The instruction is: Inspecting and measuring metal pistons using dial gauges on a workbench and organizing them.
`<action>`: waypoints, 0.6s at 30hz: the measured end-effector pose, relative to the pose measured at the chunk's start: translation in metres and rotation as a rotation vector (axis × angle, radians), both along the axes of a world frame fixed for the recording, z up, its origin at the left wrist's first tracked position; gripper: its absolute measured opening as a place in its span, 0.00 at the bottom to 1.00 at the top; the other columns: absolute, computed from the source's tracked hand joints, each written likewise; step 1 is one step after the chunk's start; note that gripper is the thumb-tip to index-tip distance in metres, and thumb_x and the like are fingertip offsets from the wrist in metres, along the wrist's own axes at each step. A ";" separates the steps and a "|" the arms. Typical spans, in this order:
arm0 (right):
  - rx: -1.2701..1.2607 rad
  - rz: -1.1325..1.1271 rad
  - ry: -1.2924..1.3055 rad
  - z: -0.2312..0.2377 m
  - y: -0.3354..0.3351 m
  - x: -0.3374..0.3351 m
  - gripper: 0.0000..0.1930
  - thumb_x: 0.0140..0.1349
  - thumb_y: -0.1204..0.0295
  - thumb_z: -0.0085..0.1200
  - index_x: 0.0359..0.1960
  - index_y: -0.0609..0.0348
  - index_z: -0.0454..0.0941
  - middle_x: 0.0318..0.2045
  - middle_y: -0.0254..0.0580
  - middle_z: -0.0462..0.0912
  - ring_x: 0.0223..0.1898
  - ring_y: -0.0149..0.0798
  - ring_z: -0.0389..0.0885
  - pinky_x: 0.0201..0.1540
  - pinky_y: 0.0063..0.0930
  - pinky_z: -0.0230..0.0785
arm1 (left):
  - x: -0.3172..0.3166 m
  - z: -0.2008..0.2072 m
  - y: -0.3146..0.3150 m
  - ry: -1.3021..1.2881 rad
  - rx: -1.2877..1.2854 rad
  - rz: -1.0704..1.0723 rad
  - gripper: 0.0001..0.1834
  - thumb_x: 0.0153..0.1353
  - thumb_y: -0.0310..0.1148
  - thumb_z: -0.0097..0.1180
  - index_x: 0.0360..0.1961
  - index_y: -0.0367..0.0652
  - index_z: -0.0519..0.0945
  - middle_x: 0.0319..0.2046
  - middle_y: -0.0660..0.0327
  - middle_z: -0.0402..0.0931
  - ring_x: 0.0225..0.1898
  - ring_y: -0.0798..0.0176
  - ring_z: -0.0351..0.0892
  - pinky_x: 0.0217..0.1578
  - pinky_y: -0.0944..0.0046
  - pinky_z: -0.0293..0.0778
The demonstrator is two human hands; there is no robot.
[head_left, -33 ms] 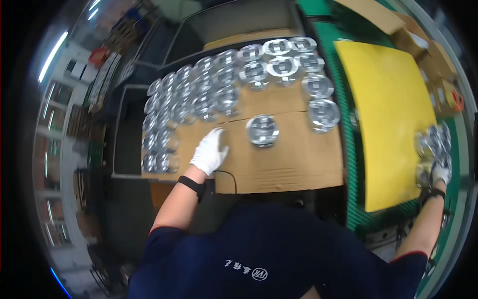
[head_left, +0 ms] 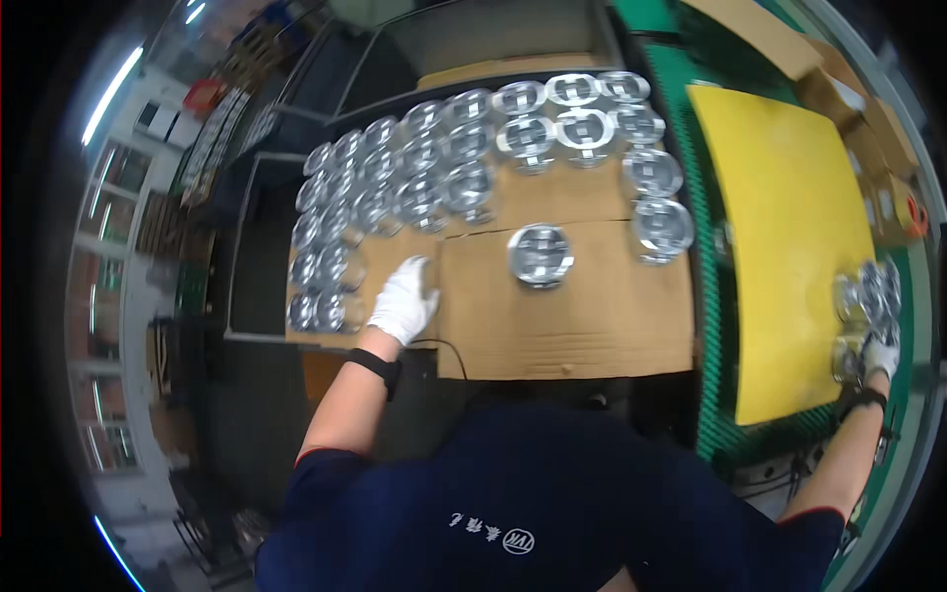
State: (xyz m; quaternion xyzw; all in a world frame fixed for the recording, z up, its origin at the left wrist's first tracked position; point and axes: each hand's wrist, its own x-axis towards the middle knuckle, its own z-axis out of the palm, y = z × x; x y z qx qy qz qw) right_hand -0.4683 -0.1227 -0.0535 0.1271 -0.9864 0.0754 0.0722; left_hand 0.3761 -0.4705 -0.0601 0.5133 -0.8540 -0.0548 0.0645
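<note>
My left hand (head_left: 404, 301), in a white glove, hovers over or rests on the cardboard sheet (head_left: 592, 326) with its fingers stretched out and thumb apart, holding nothing. Nearest to it are shiny metal pistons (head_left: 422, 205) standing in rows. One lone piston (head_left: 541, 255) sits on the cardboard to the right of that hand. At the far right my gloved right hand (head_left: 881, 355) is closed on a piston (head_left: 885, 331) within a small cluster. Its fingertips are partly hidden. Other pistons (head_left: 846, 296) of that cluster stand at the yellow sheet's right edge.
A yellow sheet (head_left: 789, 247) lies on the green textured surface (head_left: 712, 395) right of the cardboard. Opened cardboard boxes (head_left: 858, 118) stand at the far right. A thin black cable (head_left: 456, 353) curls over the cardboard's near edge. Dark frame rails (head_left: 237, 247) border the left side.
The view has shifted slightly, so the cardboard and pistons appear a little farther right. My left hand has moved slightly left relative to the cardboard. The right hand stays at the piston cluster.
</note>
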 end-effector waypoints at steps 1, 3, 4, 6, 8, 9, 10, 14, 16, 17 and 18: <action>0.032 -0.231 -0.143 0.016 -0.019 0.014 0.29 0.62 0.63 0.54 0.63 0.66 0.69 0.61 0.62 0.73 0.62 0.54 0.73 0.64 0.35 0.65 | 0.058 -0.012 -0.002 -0.070 0.048 0.126 0.33 0.55 0.34 0.62 0.61 0.37 0.68 0.60 0.42 0.69 0.61 0.40 0.70 0.62 0.49 0.67; -0.067 -0.092 0.062 0.029 -0.010 0.025 0.32 0.59 0.67 0.56 0.64 0.70 0.65 0.58 0.64 0.75 0.59 0.55 0.75 0.62 0.35 0.66 | 0.130 -0.017 -0.020 -0.410 0.232 0.440 0.35 0.57 0.37 0.57 0.66 0.39 0.63 0.67 0.44 0.62 0.66 0.42 0.66 0.65 0.52 0.63; -0.057 -0.066 0.060 0.036 -0.029 0.048 0.32 0.59 0.67 0.56 0.64 0.70 0.65 0.58 0.64 0.75 0.59 0.55 0.75 0.62 0.35 0.66 | 0.170 -0.022 -0.026 -0.466 0.221 0.487 0.36 0.58 0.36 0.56 0.67 0.39 0.62 0.68 0.44 0.60 0.67 0.43 0.64 0.67 0.52 0.60; -0.479 0.175 -0.490 0.055 -0.067 0.112 0.32 0.61 0.75 0.50 0.68 0.64 0.60 0.56 0.58 0.77 0.58 0.54 0.76 0.61 0.40 0.70 | 0.246 -0.033 -0.036 -0.549 0.185 0.555 0.36 0.57 0.33 0.54 0.67 0.39 0.61 0.69 0.45 0.59 0.68 0.42 0.62 0.68 0.51 0.58; -0.440 0.424 -0.203 0.061 -0.120 0.206 0.32 0.61 0.80 0.51 0.69 0.64 0.58 0.59 0.54 0.74 0.58 0.48 0.75 0.61 0.36 0.69 | 0.271 -0.035 -0.056 -0.592 0.179 0.528 0.37 0.56 0.30 0.54 0.68 0.39 0.61 0.70 0.47 0.57 0.69 0.41 0.58 0.69 0.51 0.56; -0.464 0.519 -0.096 0.064 -0.144 0.247 0.32 0.61 0.80 0.52 0.69 0.64 0.58 0.61 0.54 0.71 0.58 0.47 0.74 0.61 0.35 0.68 | 0.281 -0.036 -0.067 -0.514 0.117 0.433 0.41 0.54 0.32 0.60 0.70 0.40 0.59 0.70 0.49 0.57 0.70 0.42 0.56 0.71 0.52 0.53; -0.543 0.606 -0.101 0.051 -0.149 0.249 0.32 0.61 0.79 0.53 0.69 0.65 0.59 0.61 0.53 0.71 0.60 0.45 0.71 0.63 0.34 0.64 | 0.269 -0.031 -0.084 -0.531 0.150 0.303 0.40 0.54 0.30 0.58 0.69 0.40 0.60 0.70 0.49 0.57 0.70 0.42 0.55 0.71 0.52 0.52; -0.396 0.875 -0.077 0.050 -0.301 0.439 0.31 0.59 0.83 0.55 0.66 0.61 0.63 0.63 0.50 0.70 0.62 0.47 0.70 0.64 0.37 0.64 | 0.270 -0.046 -0.108 -0.476 0.164 0.006 0.37 0.52 0.27 0.57 0.66 0.38 0.64 0.66 0.48 0.63 0.70 0.43 0.57 0.71 0.52 0.52; -0.423 1.134 -0.203 0.041 -0.367 0.516 0.33 0.57 0.79 0.58 0.66 0.61 0.64 0.61 0.52 0.72 0.61 0.49 0.71 0.63 0.38 0.65 | 0.280 -0.068 -0.121 -0.371 -0.013 -0.151 0.29 0.52 0.28 0.58 0.59 0.39 0.70 0.56 0.48 0.73 0.61 0.44 0.69 0.64 0.52 0.62; -0.349 1.310 -0.131 0.035 -0.395 0.545 0.34 0.56 0.78 0.59 0.66 0.60 0.64 0.60 0.53 0.72 0.61 0.51 0.72 0.63 0.39 0.65 | 0.280 -0.067 -0.128 -0.352 -0.013 -0.158 0.29 0.52 0.28 0.58 0.59 0.39 0.70 0.56 0.48 0.73 0.61 0.44 0.69 0.64 0.52 0.62; -0.293 1.370 -0.161 0.025 -0.419 0.572 0.33 0.55 0.78 0.60 0.65 0.60 0.64 0.61 0.54 0.71 0.61 0.53 0.72 0.63 0.40 0.66 | 0.272 -0.060 -0.134 -0.359 0.118 -0.159 0.26 0.52 0.28 0.57 0.55 0.40 0.72 0.51 0.48 0.74 0.55 0.45 0.72 0.59 0.53 0.66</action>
